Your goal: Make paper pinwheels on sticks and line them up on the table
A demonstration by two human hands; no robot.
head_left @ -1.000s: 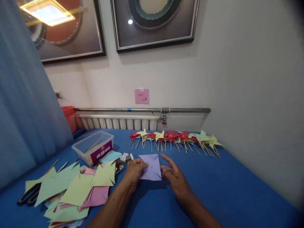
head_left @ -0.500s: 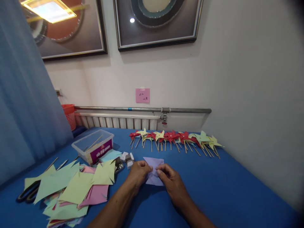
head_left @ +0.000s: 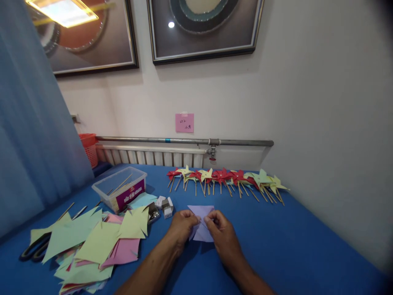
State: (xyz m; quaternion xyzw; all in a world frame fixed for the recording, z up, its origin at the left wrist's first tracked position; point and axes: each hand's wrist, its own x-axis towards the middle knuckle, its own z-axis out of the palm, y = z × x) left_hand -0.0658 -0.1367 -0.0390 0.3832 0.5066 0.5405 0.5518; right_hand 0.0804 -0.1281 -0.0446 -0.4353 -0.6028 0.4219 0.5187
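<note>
A lilac paper square [head_left: 201, 213] with cut corners lies on the blue table [head_left: 301, 246] in front of me. My left hand [head_left: 181, 228] pinches its left side. My right hand [head_left: 221, 232] pinches a flap near the sheet's middle. The fingertips of both hands meet over the paper, and the lower part of the sheet is hidden between them.
A pile of cut green, yellow and pink paper squares [head_left: 98, 246] lies at the left, with scissors [head_left: 32, 250] beside it. A clear box of wooden sticks [head_left: 120, 189] and small white boxes [head_left: 166, 205] stand behind. A row of finished pinwheels [head_left: 227, 178] lines the back edge.
My two hands have come together over the lilac sheet. The right hand went from lying flat beside it to pinching a flap, and the paper has folded in toward its middle.
</note>
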